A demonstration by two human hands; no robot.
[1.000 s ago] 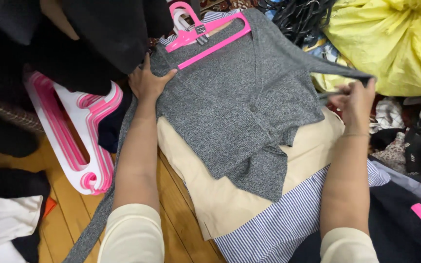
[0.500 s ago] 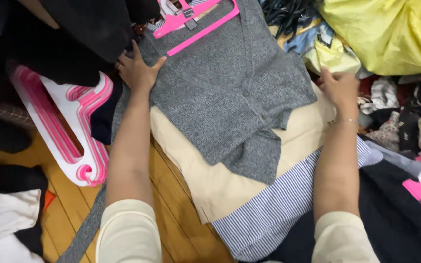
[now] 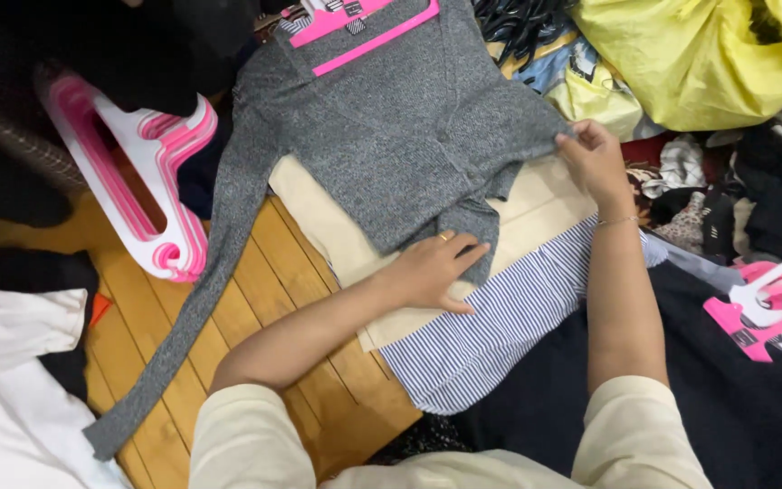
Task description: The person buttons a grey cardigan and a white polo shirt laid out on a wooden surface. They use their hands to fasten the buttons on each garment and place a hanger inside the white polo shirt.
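Floor: I see wooden boards (image 3: 255, 272) crowded with clothes.
Sweater: the grey sweater (image 3: 391, 136) lies flat on a beige garment (image 3: 337, 235) over a striped shirt (image 3: 491, 335), a pink hanger (image 3: 364, 32) at its neck.
Left hand: my left hand (image 3: 432, 267) presses flat, fingers spread, on the sweater's lower hem.
Right hand: my right hand (image 3: 595, 158) pinches the sweater's right edge.
Around: stacked pink hangers (image 3: 138, 181) left, yellow bag (image 3: 681, 54) upper right.

We note a wooden floor (image 3: 255, 299) carrying a beige garment (image 3: 355, 244), pink hangers (image 3: 151, 190), white cloth (image 3: 11, 380) and, apparently, a grey sleeve (image 3: 183, 317).
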